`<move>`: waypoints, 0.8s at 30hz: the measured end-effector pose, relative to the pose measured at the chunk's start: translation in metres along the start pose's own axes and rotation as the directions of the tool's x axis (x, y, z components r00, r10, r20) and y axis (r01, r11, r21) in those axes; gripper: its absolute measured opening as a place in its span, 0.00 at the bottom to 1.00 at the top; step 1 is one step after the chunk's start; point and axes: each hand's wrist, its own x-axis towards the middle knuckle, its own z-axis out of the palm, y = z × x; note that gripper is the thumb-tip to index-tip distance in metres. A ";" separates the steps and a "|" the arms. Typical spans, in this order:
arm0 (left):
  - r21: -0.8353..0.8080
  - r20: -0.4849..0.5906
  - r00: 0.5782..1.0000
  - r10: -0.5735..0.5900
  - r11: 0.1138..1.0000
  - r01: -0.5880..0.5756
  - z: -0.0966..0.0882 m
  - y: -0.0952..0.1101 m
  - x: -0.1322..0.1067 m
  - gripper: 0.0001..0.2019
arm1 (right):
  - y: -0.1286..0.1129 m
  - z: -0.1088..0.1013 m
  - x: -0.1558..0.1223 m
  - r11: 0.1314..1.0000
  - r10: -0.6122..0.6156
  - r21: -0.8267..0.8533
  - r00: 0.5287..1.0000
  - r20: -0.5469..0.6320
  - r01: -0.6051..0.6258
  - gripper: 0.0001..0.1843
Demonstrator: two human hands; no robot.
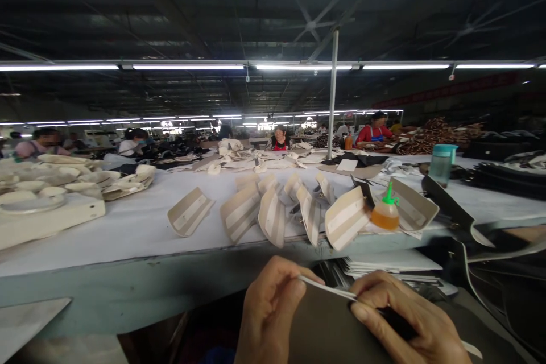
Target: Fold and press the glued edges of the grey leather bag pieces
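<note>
My left hand [267,310] and my right hand [405,318] are low in the view, below the table's front edge. Both are closed on a dark grey shoe upper piece [324,324] with a thin white strip [326,288] along its top edge. The left fingers pinch the strip's left end. The right fingers press the strip and the dark piece together further right. Just beyond them, on the table, several cream shoe pieces [273,213] with white strips lie in a row.
A long white table [128,227] runs across. On it are a small orange glue bottle with a green nozzle [385,210], a teal cup [441,164], stacks of cream pieces [46,187] at left and dark pieces [503,176] at right. A metal pole [332,96] stands behind. Other workers sit farther back.
</note>
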 end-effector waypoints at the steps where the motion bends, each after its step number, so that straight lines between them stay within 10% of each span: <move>1: -0.029 0.020 0.999 -0.027 0.999 0.027 0.000 0.001 0.000 0.13 | 0.000 0.000 0.000 1.000 0.006 0.014 1.000 0.007 -0.006 0.10; 13: 0.018 0.205 0.978 -0.049 0.999 0.047 -0.012 0.002 -0.002 0.12 | 0.004 0.001 -0.004 1.000 -0.030 -0.002 0.998 0.051 0.031 0.10; 17: 0.277 0.316 0.936 -0.156 0.959 0.067 -0.015 0.005 0.006 0.09 | 0.006 0.008 -0.003 0.990 -0.130 -0.048 0.987 0.096 0.135 0.10; 24: 0.761 0.574 0.817 0.055 0.334 -0.557 -0.004 -0.025 0.001 0.14 | -0.006 0.017 -0.001 0.989 -0.123 -0.051 0.966 0.229 0.138 0.14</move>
